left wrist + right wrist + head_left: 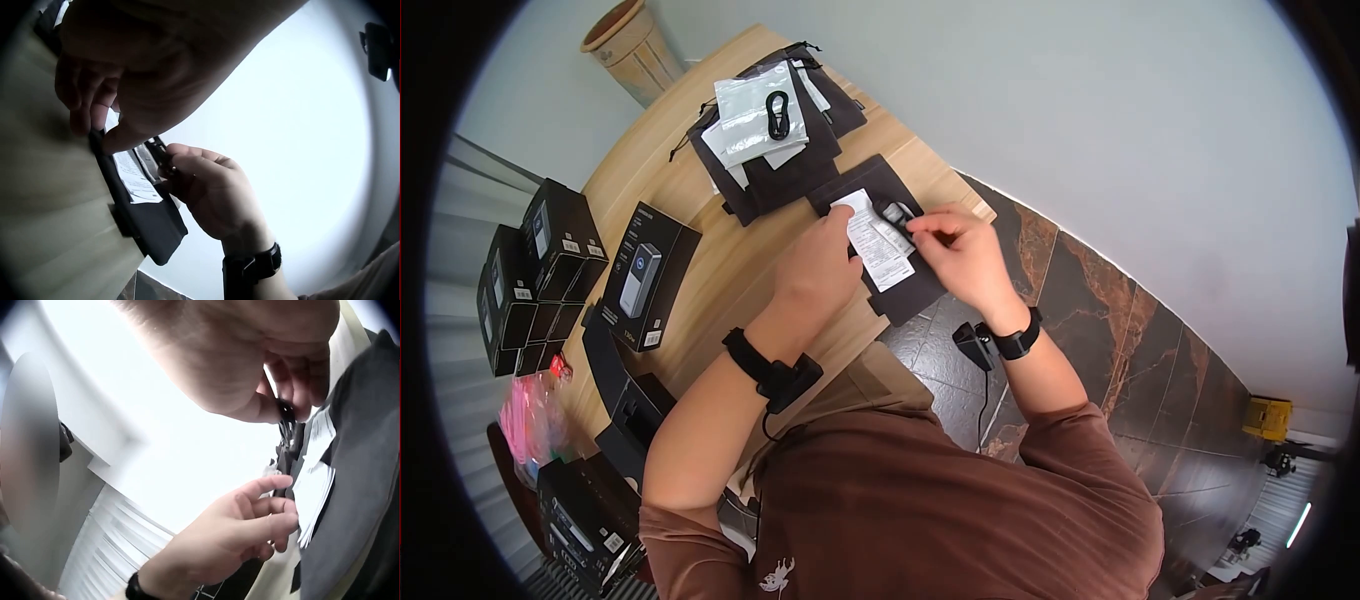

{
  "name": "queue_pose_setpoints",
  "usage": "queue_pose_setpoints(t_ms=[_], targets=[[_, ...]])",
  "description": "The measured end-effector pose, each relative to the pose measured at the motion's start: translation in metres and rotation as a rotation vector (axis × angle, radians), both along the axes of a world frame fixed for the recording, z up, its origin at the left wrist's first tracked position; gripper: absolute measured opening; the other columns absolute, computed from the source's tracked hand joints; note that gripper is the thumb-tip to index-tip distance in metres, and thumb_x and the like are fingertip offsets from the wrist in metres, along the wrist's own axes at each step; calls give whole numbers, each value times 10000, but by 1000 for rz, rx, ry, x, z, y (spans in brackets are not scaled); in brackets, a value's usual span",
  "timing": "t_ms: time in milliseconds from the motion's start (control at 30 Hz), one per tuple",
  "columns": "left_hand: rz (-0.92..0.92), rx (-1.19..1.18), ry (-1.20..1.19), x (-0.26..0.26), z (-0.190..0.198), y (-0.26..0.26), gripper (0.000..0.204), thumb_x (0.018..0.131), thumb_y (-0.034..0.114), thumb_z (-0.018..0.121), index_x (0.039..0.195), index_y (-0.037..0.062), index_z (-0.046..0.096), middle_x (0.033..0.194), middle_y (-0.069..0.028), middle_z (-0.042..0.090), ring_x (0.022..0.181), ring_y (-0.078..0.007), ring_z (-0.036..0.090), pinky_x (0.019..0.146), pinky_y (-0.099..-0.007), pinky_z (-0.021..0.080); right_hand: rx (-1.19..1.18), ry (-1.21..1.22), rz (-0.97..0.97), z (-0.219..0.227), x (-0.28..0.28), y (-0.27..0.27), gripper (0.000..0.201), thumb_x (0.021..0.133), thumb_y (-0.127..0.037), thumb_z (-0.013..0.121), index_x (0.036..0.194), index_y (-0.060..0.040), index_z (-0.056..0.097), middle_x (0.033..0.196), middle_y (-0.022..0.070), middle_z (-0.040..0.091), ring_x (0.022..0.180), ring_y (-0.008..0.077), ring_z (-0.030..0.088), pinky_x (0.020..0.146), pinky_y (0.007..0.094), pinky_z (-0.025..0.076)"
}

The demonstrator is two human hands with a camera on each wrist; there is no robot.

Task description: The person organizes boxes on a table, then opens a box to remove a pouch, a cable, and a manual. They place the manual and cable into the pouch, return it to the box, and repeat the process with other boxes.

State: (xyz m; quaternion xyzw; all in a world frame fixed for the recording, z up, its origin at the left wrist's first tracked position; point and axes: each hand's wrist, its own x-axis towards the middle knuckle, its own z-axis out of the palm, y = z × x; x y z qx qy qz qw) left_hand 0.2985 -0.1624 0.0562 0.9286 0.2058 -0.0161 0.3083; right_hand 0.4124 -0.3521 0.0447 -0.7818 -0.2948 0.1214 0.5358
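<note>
A dark drawstring pouch (912, 295) lies flat near the table's edge, with a folded printed paper sheet (878, 245) on top. The fingertips of my left hand (815, 260) rest at the sheet's near edge, fingers loosely bent, as the right wrist view shows. My right hand (962, 255) pinches a coiled black cable (286, 419) between thumb and fingers, just beside the sheet. A small clear plastic bag (893, 232) shows by the cable, partly covered by it.
Farther back lie several stacked dark pouches (785, 185), topped by a clear bag (750, 105) and a coiled black cable (777, 115). Black product boxes (565, 240) are stacked at the left, with another box (650, 275) nearer. An open black box (635, 410) sits by my left arm.
</note>
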Motion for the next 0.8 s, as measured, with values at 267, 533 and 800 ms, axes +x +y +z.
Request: queue_pose_setpoints(t_ms=[267, 533, 800], targets=[[-34, 55, 49, 3, 5, -3, 612, 856, 177, 768, 1411, 79, 529, 1071, -119, 706, 1017, -341, 703, 837, -465, 562, -302, -289, -83, 7, -7, 11, 293, 830, -148, 805, 1083, -21, 729, 1016, 140, 715, 866, 344, 717, 782, 419, 576], [-59, 51, 47, 4, 11, -4, 619, 863, 184, 764, 1429, 123, 523, 1092, -109, 698, 1023, -333, 704, 841, -468, 568, -254, -88, 34, 18, -4, 21, 337, 786, -96, 827, 1098, -20, 725, 886, 115, 715, 734, 266, 694, 705, 371, 569], [-5, -99, -70, 0, 1, -7, 678, 832, 95, 777, 1443, 55, 485, 1131, -195, 670, 1060, -384, 670, 886, -488, 551, -255, -259, -28, 14, -6, 24, 457, 801, -171, 843, 1203, -14, 690, 1021, 128, 732, 933, 311, 714, 825, 394, 566]])
